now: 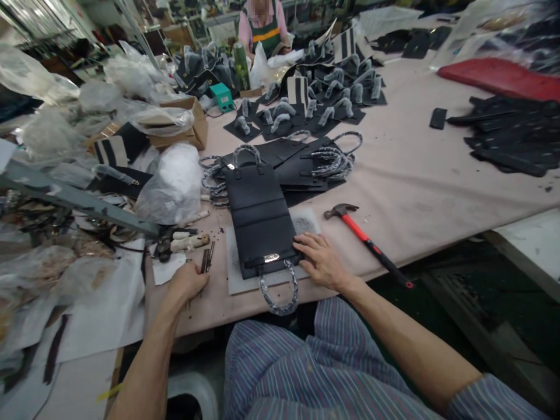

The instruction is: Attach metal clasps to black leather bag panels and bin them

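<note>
A black leather bag panel (261,201) lies flat in front of me on a pale board (235,284). Wrapped loop handles (280,309) stick out at both ends, and a metal plate (271,258) sits near its close edge. My right hand (321,259) rests on the panel's right edge with fingers stretched out. Left of the board, my left hand (192,281) is curled down at the tabletop beside thin metal rods (205,259). What its fingers hold, if anything, is hidden.
A hammer (359,227) with a red and black handle lies to the right, its end past the table edge. Stacked black panels (301,163) are behind the bag panel. Plastic bags (170,181) crowd the left. A person (262,29) is across the table.
</note>
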{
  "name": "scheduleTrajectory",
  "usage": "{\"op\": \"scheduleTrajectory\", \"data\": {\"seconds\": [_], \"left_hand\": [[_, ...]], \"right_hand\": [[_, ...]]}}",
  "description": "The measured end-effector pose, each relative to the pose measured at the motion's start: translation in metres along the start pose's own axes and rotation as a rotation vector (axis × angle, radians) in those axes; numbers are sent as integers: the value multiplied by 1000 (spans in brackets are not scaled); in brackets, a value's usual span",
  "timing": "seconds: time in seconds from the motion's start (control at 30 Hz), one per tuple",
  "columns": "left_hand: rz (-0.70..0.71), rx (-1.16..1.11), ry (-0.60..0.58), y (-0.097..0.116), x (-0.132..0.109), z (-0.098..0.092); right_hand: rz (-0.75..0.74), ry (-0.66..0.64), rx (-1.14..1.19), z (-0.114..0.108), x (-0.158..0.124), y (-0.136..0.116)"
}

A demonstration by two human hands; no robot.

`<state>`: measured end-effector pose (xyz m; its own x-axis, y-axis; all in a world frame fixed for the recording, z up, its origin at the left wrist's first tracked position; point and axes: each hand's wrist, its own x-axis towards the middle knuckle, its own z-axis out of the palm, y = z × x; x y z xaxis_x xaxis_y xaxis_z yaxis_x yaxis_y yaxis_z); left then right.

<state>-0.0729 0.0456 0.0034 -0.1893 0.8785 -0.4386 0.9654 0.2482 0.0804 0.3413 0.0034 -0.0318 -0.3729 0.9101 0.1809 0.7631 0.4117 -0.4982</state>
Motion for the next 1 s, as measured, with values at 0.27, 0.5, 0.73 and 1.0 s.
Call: {"op": "scheduleTrajectory", "data": {"seconds": [0.27, 0.5, 0.73, 1.0], "left_hand": [[2, 86, 272, 21, -40, 1], [626, 78, 331, 105, -65, 17], [870, 366, 254, 133, -65, 9], [901, 434, 241, 157, -73, 10]], "right_hand": [[-9, -11, 8, -2, 0, 2], [-103, -127, -161, -20, 32, -22], [-358, -381, -420, -28, 62, -41], [-430, -482, -544, -31, 68, -65]]}}
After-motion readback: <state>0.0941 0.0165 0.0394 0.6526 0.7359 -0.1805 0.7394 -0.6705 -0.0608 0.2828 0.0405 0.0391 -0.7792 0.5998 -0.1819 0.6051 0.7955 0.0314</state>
